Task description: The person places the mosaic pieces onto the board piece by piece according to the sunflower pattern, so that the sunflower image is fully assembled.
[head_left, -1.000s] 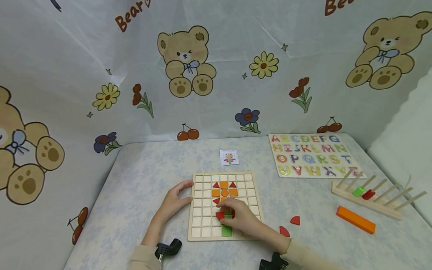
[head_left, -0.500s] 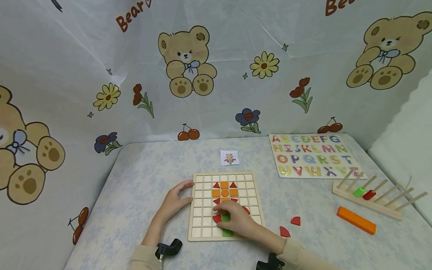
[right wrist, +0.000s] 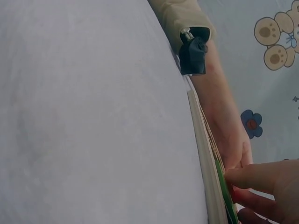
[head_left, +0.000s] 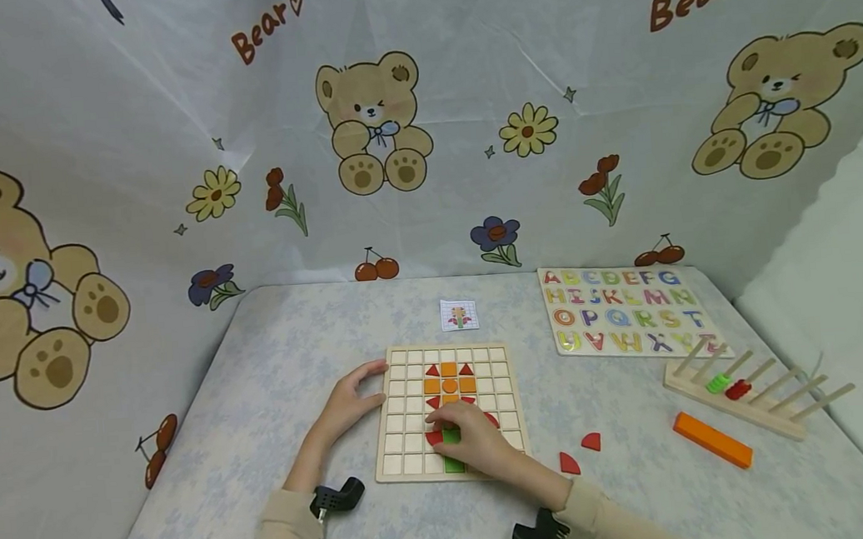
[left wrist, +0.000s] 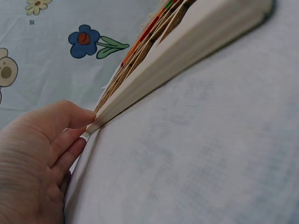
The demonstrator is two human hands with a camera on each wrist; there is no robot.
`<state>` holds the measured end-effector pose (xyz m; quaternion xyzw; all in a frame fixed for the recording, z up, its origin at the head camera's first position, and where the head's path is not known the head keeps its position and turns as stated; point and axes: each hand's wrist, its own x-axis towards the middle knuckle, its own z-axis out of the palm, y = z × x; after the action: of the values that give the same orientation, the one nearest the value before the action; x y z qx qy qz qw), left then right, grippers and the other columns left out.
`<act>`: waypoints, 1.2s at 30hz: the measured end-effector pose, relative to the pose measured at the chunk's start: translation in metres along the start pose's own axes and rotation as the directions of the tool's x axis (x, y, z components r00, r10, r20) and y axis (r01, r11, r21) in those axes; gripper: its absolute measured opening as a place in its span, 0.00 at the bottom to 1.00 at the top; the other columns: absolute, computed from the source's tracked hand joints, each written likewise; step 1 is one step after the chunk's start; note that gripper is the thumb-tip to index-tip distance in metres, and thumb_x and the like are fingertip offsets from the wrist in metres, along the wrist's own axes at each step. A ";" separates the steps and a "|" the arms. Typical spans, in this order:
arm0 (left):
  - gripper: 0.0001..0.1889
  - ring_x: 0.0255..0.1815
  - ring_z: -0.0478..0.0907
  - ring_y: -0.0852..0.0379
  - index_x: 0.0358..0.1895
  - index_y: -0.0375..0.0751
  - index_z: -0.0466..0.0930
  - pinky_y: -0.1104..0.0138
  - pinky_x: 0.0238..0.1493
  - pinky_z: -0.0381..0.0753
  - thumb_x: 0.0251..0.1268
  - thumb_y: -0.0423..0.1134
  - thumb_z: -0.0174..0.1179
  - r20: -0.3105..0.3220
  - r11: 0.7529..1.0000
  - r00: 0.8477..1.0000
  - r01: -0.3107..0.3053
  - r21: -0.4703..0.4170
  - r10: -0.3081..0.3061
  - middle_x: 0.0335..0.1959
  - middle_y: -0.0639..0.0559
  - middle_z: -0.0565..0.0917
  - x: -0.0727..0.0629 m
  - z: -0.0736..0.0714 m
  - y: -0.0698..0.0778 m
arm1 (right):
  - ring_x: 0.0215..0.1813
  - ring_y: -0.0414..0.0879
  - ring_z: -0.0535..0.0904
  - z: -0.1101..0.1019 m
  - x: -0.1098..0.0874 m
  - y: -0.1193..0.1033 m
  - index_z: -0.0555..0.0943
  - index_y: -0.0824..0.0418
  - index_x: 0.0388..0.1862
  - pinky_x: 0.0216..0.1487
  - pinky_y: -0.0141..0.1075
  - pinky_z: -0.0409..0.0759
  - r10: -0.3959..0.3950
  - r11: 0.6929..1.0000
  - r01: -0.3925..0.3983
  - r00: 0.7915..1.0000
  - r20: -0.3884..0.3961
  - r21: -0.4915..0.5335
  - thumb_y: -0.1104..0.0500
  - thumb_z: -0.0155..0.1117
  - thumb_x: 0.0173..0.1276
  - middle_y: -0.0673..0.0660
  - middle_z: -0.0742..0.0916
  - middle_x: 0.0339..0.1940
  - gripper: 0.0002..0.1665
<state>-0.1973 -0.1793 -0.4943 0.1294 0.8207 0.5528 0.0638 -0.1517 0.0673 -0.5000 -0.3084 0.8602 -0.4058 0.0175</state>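
Observation:
A wooden grid board (head_left: 410,422) lies on the table, with orange squares (head_left: 431,386), red triangles (head_left: 465,369) and green squares (head_left: 453,464) in its cells. My left hand (head_left: 346,406) rests at the board's left edge, its fingertips touching the rim. Over the lower middle of the grid, my right hand (head_left: 481,441) has thumb and fingers around a red quarter-circle piece (head_left: 433,438), which sits left of the green squares. Another red piece (head_left: 491,420) shows partly from behind that hand. In the right wrist view, the thumb is right by a green piece (right wrist: 224,191).
Two loose red quarter-circles (head_left: 569,463) lie right of the board. Behind it is a small pattern card (head_left: 458,314). Farther right are an alphabet board (head_left: 608,319), a peg stand (head_left: 734,403) with green and red pieces, and an orange bar (head_left: 712,440).
My right hand has moved slightly left and down with the red quarter-circle, which now lies beside the green squares. During the last half second it barely moves. The left hand stays put.

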 end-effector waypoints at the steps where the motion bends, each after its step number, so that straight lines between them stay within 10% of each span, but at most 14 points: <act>1: 0.30 0.74 0.58 0.39 0.68 0.32 0.64 0.43 0.74 0.53 0.62 0.30 0.60 -0.001 1.000 1.000 -0.002 0.003 0.002 0.66 0.35 0.71 0.000 0.000 -0.001 | 0.40 0.46 0.78 0.001 0.001 0.000 0.83 0.63 0.45 0.43 0.31 0.79 -0.009 1.000 0.009 1.000 0.002 0.004 0.64 0.71 0.57 0.54 0.86 0.38 0.16; 14: 0.30 0.74 0.59 0.42 0.68 0.42 0.68 0.43 0.74 0.53 0.61 0.35 0.63 -0.032 1.000 0.999 -0.024 -0.007 0.023 0.65 0.42 0.74 0.015 0.003 -0.039 | 0.42 0.47 0.80 0.001 0.002 -0.001 0.82 0.65 0.47 0.46 0.32 0.81 0.001 0.997 -0.004 0.999 0.036 0.074 0.64 0.71 0.57 0.56 0.86 0.41 0.18; 36: 0.30 0.74 0.59 0.45 0.67 0.44 0.68 0.45 0.74 0.54 0.61 0.36 0.64 -0.036 1.000 0.999 -0.004 -0.010 0.003 0.65 0.45 0.74 0.014 0.005 -0.040 | 0.46 0.49 0.82 -0.014 -0.006 0.000 0.82 0.66 0.49 0.49 0.38 0.83 0.015 0.991 -0.023 0.998 0.056 0.135 0.65 0.66 0.62 0.58 0.86 0.43 0.15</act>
<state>-0.2153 -0.1855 -0.5328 0.1205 0.8188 0.5592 0.0486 -0.1509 0.0808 -0.4920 -0.3094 0.8327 -0.4544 0.0659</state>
